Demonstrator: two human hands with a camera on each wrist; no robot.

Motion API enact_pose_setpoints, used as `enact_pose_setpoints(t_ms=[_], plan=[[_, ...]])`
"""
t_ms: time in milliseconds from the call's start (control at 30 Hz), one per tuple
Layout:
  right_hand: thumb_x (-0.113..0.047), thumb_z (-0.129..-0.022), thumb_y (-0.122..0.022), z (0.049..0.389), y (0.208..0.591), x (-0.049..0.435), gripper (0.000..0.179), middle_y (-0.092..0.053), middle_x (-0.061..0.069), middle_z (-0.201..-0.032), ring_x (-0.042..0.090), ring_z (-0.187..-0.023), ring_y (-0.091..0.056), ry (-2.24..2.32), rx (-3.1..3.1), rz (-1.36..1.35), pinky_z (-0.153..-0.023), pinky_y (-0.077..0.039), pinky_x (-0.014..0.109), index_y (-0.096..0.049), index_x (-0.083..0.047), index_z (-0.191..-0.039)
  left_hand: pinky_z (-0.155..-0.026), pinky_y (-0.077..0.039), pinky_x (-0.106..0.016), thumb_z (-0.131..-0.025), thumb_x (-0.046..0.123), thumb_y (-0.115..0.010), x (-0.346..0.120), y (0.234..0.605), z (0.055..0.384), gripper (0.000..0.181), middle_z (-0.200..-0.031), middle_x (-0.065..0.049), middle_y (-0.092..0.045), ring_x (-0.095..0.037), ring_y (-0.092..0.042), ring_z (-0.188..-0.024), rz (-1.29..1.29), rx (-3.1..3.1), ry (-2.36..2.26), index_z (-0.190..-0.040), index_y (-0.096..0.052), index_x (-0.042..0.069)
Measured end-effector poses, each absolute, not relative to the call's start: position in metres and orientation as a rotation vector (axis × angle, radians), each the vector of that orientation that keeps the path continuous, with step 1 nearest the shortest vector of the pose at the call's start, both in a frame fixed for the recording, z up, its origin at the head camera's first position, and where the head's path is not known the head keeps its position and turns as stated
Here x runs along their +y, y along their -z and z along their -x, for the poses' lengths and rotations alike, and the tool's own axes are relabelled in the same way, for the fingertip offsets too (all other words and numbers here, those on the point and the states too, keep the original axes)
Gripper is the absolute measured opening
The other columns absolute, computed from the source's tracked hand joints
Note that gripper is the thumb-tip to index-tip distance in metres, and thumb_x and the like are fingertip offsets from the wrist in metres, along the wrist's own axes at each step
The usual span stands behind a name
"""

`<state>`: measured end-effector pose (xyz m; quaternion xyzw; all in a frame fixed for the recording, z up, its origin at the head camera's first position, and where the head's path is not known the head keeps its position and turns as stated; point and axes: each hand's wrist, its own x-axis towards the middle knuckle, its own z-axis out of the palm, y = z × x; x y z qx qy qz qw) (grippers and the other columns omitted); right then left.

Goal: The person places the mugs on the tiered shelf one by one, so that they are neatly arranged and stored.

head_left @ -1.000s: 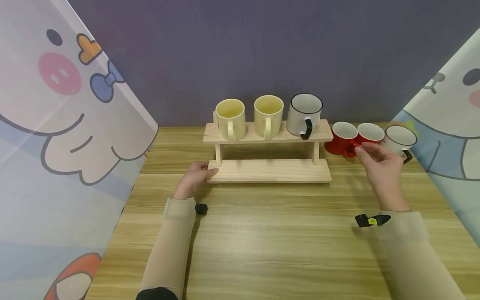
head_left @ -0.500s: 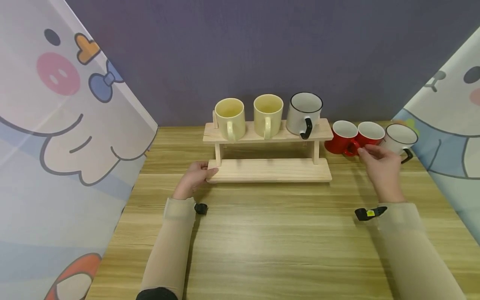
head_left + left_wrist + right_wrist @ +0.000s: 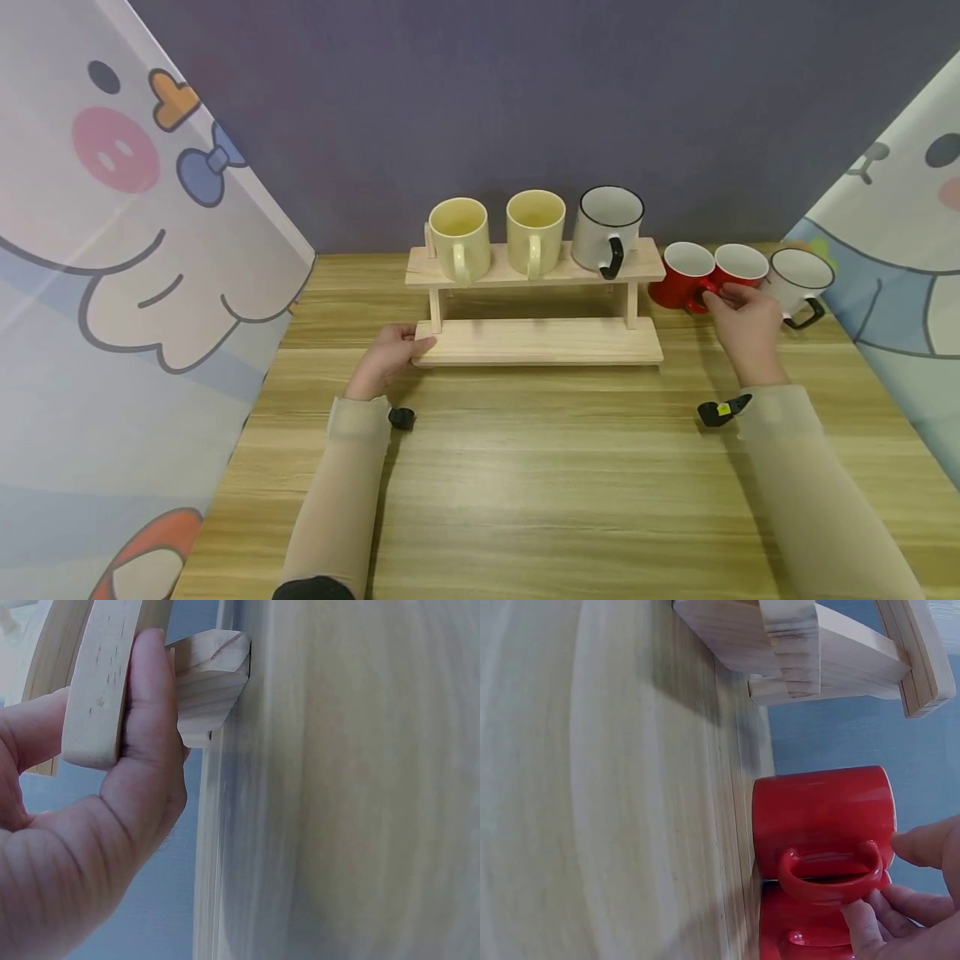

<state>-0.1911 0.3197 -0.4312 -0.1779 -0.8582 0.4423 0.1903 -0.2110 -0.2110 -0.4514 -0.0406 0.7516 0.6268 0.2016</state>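
Left hand [image 3: 384, 358] grips the rack [image 3: 536, 342] as before; right hand [image 3: 750, 335] has shifted left to the left red mug's [image 3: 677, 285] handle, cannot tell if gripping.

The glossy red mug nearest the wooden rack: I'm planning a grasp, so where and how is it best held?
Probably pinch the looped red handle from front right: it juts that way, toward the bare right hand, while a second red mug crowds the first mug's body.
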Motion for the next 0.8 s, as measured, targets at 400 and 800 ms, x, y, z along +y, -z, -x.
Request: enact_pose_setpoints(t_ms=[400, 800], plan=[[-0.044, -0.1, -0.063, 0.198, 0.439, 0.326, 0.057, -0.066, -0.015, -0.084, 0.007, -0.084, -0.055, -1.299, -2.569, 0.402, -0.073, -0.042, 0.023, -0.07, 0.008, -0.12, -0.067, -0.047, -0.028, -0.102, 0.017, -0.067, -0.21, 0.45, 0.213, 0.052, -0.114, -0.016, -0.06, -0.016, -0.053, -0.08, 0.154, 2.117, -1.719, -0.142, -0.046, -0.011], [-0.039, -0.105, -0.057, 0.209, 0.451, 0.329, 0.058, -0.073, -0.013, -0.086, -0.001, -0.088, -0.061, -1.606, -2.547, 0.245, -0.081, -0.041, 0.013, -0.064, 0.015, -0.124, -0.065, -0.045, -0.029, -0.102, 0.018, -0.067, -0.21, 0.452, 0.213, 0.052, -0.111, -0.014, -0.061, -0.015, -0.051, -0.077, 0.144, 2.104, -1.723, -0.141, -0.048, -0.01]])
